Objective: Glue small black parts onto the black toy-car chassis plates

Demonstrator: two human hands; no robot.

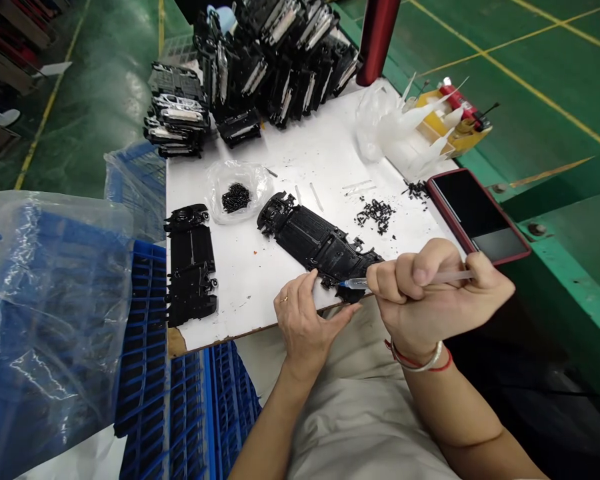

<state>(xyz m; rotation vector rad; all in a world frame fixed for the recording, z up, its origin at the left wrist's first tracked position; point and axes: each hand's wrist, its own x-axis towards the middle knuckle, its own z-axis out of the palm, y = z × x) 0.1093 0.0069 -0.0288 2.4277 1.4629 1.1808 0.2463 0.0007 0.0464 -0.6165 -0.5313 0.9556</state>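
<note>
A black plastic car chassis lies at a slant on the white table, its near end at the table's front edge. My left hand grips that near end, fingertips on its side and thumb at its end. A ring is on one finger. In the fist of my right hand is a clear syringe with a blue tip. The tip points left and meets or nearly meets the chassis beside my left fingers; actual contact I cannot tell. My right thumb lies over the curled fingers.
A second black chassis lies at the table's left edge. Black screws fill a plastic bag; loose small black parts lie to the right. Stacked chassis stand behind. A phone, yellow box and blue crates flank the table.
</note>
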